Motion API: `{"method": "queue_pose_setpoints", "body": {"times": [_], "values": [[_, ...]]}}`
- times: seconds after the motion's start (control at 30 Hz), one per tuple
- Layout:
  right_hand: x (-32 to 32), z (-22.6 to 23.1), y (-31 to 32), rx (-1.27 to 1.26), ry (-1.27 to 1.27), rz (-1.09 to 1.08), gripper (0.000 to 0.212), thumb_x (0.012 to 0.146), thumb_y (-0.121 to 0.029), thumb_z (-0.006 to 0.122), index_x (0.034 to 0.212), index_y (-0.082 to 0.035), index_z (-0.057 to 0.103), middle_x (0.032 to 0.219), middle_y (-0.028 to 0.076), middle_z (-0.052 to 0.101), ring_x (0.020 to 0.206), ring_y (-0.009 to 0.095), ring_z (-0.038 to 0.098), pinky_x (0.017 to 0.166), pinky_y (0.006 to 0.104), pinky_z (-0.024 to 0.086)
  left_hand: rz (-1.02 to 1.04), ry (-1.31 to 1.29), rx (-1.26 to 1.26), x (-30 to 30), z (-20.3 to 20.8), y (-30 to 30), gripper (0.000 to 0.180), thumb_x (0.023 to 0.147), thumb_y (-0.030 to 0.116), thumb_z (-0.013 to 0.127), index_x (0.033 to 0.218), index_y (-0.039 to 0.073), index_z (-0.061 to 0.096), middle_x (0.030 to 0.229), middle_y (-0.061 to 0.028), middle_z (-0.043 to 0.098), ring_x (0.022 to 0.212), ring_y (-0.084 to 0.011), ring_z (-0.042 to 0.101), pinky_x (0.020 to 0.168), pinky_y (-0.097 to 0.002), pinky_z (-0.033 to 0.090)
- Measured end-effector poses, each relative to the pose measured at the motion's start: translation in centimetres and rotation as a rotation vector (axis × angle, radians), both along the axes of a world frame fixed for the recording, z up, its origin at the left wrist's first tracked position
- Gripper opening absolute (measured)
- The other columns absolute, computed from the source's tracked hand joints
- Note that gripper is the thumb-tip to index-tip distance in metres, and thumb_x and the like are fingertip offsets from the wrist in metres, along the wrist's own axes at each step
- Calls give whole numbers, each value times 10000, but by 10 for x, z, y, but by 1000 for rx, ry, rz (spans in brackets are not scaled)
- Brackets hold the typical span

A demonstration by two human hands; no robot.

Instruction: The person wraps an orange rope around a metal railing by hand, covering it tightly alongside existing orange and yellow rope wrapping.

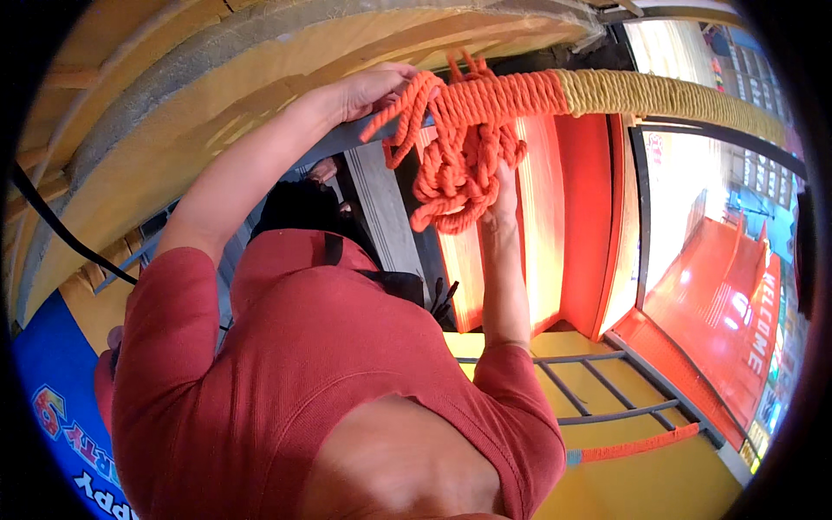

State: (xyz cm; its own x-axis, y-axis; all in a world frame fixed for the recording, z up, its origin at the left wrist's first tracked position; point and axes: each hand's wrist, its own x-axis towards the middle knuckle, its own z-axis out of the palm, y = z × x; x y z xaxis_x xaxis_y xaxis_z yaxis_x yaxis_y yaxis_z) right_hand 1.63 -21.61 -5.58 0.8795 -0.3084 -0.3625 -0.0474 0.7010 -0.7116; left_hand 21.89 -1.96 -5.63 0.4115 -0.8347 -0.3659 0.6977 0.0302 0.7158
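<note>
A curved dark metal bar (347,137) crosses overhead. Orange rope (503,97) is wound tightly around its middle, and yellow rope (667,97) covers it further right. Below the orange winding hangs a tangled bundle of loose orange rope (455,186). My left hand (374,91) is closed at the left end of the winding, beside loose orange loops that hide its fingertips. Raised from below, my right hand (503,195) holds the hanging bundle from its right side; most of its fingers are behind the rope.
A yellowish curved panel (217,113) rises at the left. Orange-red panels (542,217) stand behind my right arm. At the lower right, a dark metal frame (607,392) has one bar wrapped in orange rope (637,446). A blue printed banner (56,390) hangs at the lower left.
</note>
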Motion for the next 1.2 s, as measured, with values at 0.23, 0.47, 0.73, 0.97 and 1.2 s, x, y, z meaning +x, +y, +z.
{"method": "queue_pose_setpoints", "body": {"times": [0.23,0.47,0.73,0.97,1.2], "values": [[-39,32,0,156,-211,-319,556,830,-254,545,1316,8,481,1309,192,549,1235,345,516,1059,528,412,43,-201,180,-9,17,2,257,1000,152,479,1196,-5,538,1097,-89,646,992,-142,638,892,-277,513],[-26,1,-21,63,-197,-387,506,958,-293,464,1395,-39,425,1412,171,472,1304,350,449,1092,565,357,86,-520,-70,-13,24,3,230,981,126,493,1102,-11,632,1051,-77,673,925,-135,641,843,-262,510],[-23,35,14,-382,7,-9,475,814,-22,711,1242,18,511,1119,112,630,994,200,637,863,332,533,-6,-245,75,40,16,-47,309,1011,281,486,1120,28,625,928,-62,661,920,-121,634,874,-272,505],[-26,26,26,-77,42,2,489,847,-62,669,1292,19,485,1192,141,612,1045,244,636,925,375,528,-752,-48,6,31,-20,-135,363,859,321,686,1054,24,612,761,-29,646,643,-167,628,700,-316,562],[-48,26,42,-86,-394,-149,524,974,-295,437,1420,-27,373,1430,158,426,1320,342,416,1129,512,323,-59,-999,427,63,1,-63,369,934,386,620,940,24,693,729,-44,672,675,-93,633,643,-251,518]]}}
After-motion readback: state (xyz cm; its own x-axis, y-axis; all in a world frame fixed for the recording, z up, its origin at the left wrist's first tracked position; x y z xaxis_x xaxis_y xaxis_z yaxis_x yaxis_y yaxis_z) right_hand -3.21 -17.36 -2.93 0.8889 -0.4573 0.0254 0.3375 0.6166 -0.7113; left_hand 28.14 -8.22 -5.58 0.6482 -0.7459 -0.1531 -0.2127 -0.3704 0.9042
